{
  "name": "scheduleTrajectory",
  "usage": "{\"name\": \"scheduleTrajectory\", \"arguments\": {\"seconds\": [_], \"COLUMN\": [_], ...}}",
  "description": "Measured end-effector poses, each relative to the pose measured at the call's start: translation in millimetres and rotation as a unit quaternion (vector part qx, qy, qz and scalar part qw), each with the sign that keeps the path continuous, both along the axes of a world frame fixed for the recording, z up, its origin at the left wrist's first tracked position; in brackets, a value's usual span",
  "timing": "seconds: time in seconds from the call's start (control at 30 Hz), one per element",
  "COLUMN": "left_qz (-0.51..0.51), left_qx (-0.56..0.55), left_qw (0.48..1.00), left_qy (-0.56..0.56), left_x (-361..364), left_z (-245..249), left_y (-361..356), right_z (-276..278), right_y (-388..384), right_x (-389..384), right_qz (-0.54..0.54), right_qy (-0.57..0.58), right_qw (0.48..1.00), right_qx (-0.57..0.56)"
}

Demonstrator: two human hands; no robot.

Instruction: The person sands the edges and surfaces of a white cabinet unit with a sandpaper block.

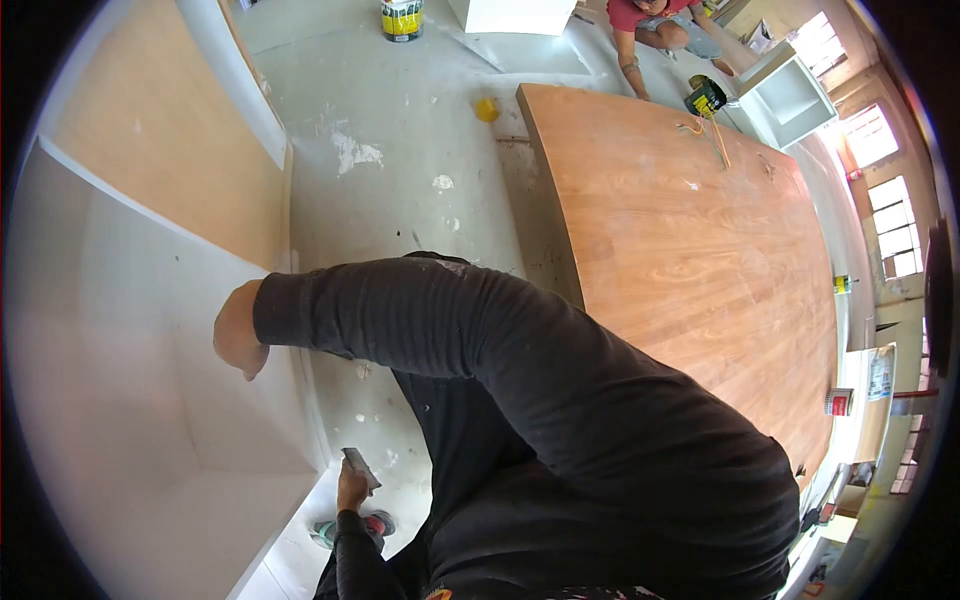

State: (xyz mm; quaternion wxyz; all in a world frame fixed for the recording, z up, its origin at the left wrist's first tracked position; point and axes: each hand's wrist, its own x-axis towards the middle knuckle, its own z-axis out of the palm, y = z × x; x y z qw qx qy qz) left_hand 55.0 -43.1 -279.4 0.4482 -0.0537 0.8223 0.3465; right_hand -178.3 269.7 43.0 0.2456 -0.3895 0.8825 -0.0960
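Note:
My right hand (240, 330) reaches across to the white inner face of a cabinet (110, 330) at the left. Its fingers are curled and mostly hidden behind the back of the hand, so what they hold, if anything, does not show. Lower down, near the cabinet's bottom edge, my left hand (351, 488) is closed on a flat grey scraper (361, 470), which points up and away from the cabinet.
A large brown wooden panel (700, 250) lies right of my arm. Beyond it a person (650, 30) crouches, one hand at its edge. Paint cans (402, 20), a dark bucket (706, 96) and white boxes (515, 15) stand on the pale, stained floor (400, 150).

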Motion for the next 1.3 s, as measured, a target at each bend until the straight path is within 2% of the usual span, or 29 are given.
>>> {"name": "scheduleTrajectory", "arguments": {"seconds": [0.1,0.2,0.3,0.4,0.5,0.53,0.6,0.8,0.9,1.0,1.1,1.23,1.3], "left_qz": [-0.016,-0.040,-0.027,-0.027,-0.025,-0.025,-0.060,-0.020,-0.041,-0.018,-0.001,-0.012,0.000], "left_qx": [0.006,-0.021,-0.018,-0.028,-0.050,-0.050,-0.025,-0.031,-0.011,0.004,0.003,0.002,-0.004], "left_qw": [1.000,0.999,0.999,0.999,0.998,0.998,0.998,0.999,0.998,0.999,1.000,1.000,1.000], "left_qy": [0.000,0.004,-0.014,-0.014,-0.030,-0.030,0.026,-0.005,0.035,0.035,-0.004,0.026,-0.009], "left_x": [2.2,1.5,0.9,2.3,0.4,1.3,3.7,-1.1,4.0,5.4,0.4,1.6,-0.6], "left_z": [-1.1,6.3,24.3,-5.8,9.8,1.3,-26.3,27.6,-13.3,-22.8,18.0,15.2,28.0], "left_y": [-5.1,1.1,14.2,-0.1,10.0,4.2,-14.8,18.2,-7.6,-12.2,10.4,8.9,16.0], "right_z": [1.2,7.9,8.6,2.1,9.0,8.0,4.3,7.2,0.7,-2.9,-0.5,-1.3,-1.0], "right_y": [1.1,2.5,2.6,-4.2,-1.2,-1.6,-2.8,-2.2,-6.3,-6.4,-5.1,-7.0,-7.7], "right_x": [0.5,4.7,2.1,-4.4,1.2,0.5,-1.7,1.6,-1.3,-1.4,0.4,0.0,0.6], "right_qz": [0.026,0.008,0.021,0.035,0.026,0.027,0.031,0.031,0.037,0.041,0.045,0.050,0.044], "right_qy": [0.020,0.006,-0.004,-0.007,-0.010,-0.010,-0.016,-0.018,-0.008,-0.007,-0.002,-0.008,-0.012], "right_qw": [0.999,1.000,1.000,0.999,0.999,0.999,0.999,0.999,0.998,0.999,0.998,0.998,0.998], "right_qx": [-0.007,0.004,0.006,0.034,0.034,0.034,0.031,0.040,0.040,0.028,0.032,0.037,0.045]}}
